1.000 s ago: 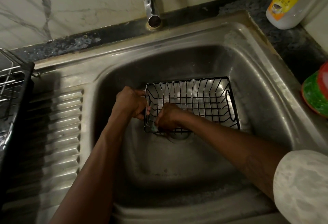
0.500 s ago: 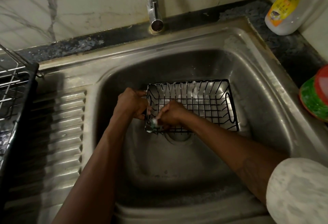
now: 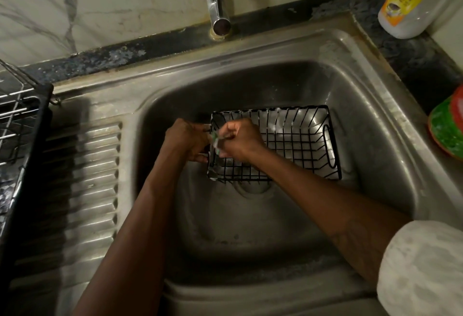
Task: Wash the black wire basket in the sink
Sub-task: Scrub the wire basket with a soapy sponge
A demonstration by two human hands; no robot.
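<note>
The black wire basket [image 3: 295,140] lies in the steel sink [image 3: 363,125], over the drain, open side up, with white suds on its wires. My left hand [image 3: 186,140] grips the basket's left end from outside. Inside that same left end, my right hand [image 3: 238,140] is closed on a small green and white scrubber [image 3: 216,140] pressed against the wires. Most of the scrubber is hidden by my fingers.
A chrome tap [image 3: 218,2] rises behind the basin, no water running. The ribbed drainboard [image 3: 87,177] lies left, with a black dish rack [image 3: 17,127] beyond it. A dish soap bottle [image 3: 411,0] stands at back right; a green and red item [image 3: 448,127] sits at the right edge.
My right hand has moved up along the basket's left end, from the near corner to the upper rim, with the scrubber. My left hand keeps its hold.
</note>
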